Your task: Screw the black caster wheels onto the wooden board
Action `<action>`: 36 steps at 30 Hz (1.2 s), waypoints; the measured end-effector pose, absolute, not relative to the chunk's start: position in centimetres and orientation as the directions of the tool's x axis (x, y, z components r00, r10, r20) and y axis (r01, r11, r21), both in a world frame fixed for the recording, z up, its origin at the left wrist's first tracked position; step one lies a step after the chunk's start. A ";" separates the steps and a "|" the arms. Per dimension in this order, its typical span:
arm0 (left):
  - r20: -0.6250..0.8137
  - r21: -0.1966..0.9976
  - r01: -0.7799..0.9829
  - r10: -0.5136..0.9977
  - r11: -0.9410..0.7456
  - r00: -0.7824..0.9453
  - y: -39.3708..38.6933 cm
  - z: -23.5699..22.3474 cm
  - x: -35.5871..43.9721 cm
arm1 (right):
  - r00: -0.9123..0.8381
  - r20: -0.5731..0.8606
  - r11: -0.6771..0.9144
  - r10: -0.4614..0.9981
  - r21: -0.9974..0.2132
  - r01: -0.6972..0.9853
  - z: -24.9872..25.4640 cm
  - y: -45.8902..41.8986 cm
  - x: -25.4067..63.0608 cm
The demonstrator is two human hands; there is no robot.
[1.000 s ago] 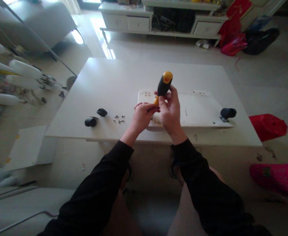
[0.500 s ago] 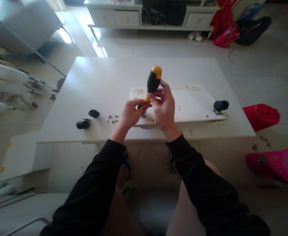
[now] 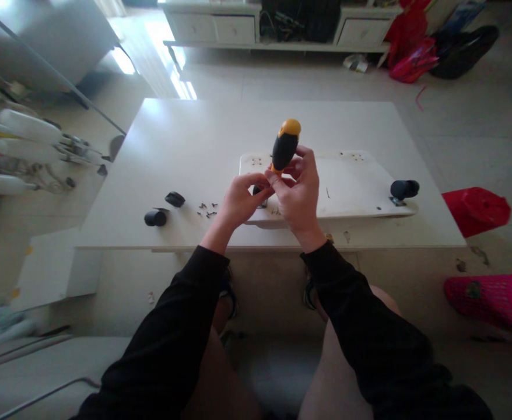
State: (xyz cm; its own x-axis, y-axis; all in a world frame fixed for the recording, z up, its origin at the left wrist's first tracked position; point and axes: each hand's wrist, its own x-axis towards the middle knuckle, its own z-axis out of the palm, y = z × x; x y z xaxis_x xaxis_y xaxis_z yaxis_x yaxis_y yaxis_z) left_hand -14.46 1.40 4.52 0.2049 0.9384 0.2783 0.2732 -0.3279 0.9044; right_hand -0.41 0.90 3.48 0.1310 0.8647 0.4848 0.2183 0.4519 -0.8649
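My right hand [image 3: 300,189] is closed around the lower handle of a screwdriver [image 3: 284,150], black with a yellow end, which stands tilted with its handle up. Close by, my left hand [image 3: 241,198] pinches at the screwdriver's lower end; what its fingertips hold is hidden. Both hands are over the left end of a white panel [image 3: 347,186] lying on the table. Beneath my left fingers, a black caster [image 3: 258,190] with a metal plate shows in part. Another caster [image 3: 404,189] stands at the panel's right end.
Two loose casters [image 3: 175,199] and several small screws [image 3: 207,214] lie on the white table [image 3: 195,128] to the left. A red stool-like object [image 3: 479,210] and a pink basket [image 3: 492,300] stand right of the table. A white cabinet [image 3: 234,29] is beyond it.
The whole view has shifted slightly, so things appear further right. My hands keep their grip at the screwdriver, whose yellow neck is now more covered by my fingers.
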 end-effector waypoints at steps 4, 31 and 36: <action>0.287 0.896 0.290 0.937 -0.336 0.200 1.3 4.4 -14.9 | 0.117 0.505 0.477 0.855 -0.854 0.207 3.7 0.8 -0.5; 0.279 0.916 0.251 0.947 -0.312 0.159 0.9 4.6 -14.0 | 0.165 0.486 0.452 0.858 -0.868 0.206 3.9 0.5 -0.5; 0.282 0.912 0.237 0.932 -0.334 0.227 0.8 4.8 -14.1 | 0.185 0.526 0.481 0.830 -0.843 0.239 3.5 0.7 -0.2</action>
State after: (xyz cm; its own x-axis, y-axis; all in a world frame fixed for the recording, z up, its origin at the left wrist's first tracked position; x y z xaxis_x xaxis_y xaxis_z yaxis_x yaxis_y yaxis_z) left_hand -14.07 0.78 4.76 0.2266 0.9323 0.2819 0.2372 -0.3336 0.9124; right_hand -0.19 0.66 3.46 0.1853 0.8300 0.5260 0.2386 0.4813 -0.8435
